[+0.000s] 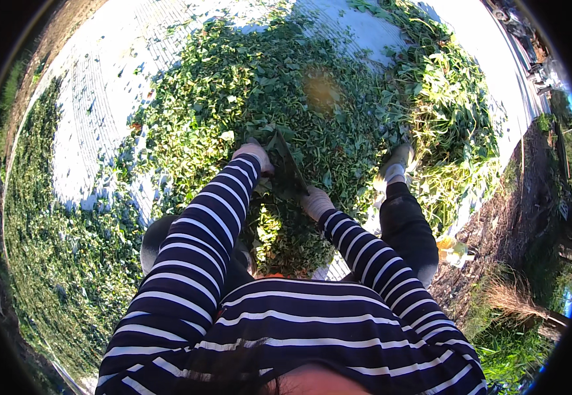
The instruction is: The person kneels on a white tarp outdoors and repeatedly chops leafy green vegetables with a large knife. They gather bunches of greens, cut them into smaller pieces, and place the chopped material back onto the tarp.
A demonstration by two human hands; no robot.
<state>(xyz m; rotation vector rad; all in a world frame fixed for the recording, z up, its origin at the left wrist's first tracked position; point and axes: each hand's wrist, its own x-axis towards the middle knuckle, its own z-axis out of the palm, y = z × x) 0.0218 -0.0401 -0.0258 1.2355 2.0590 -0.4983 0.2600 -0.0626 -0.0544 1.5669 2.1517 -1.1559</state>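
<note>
My right hand point(317, 201) grips a wide-bladed knife point(290, 160). Its dark blade slants up and left, away from my body. Left of the blade, my left hand point(256, 154) is closed on a bunch of leafy green stems point(268, 136), its fingers partly hidden. Under and around both hands spreads a thick heap of cut green leaves and stems point(226, 94). The knife's handle is mostly hidden inside my right hand.
Longer uncut vines point(456, 94) lie piled on the right, past my shoe point(399, 155). A pale ground sheet point(93, 128) shows between the leaves. More chopped greens point(68, 266) cover the left side. Something yellow and white point(454, 251) sits beside my right leg.
</note>
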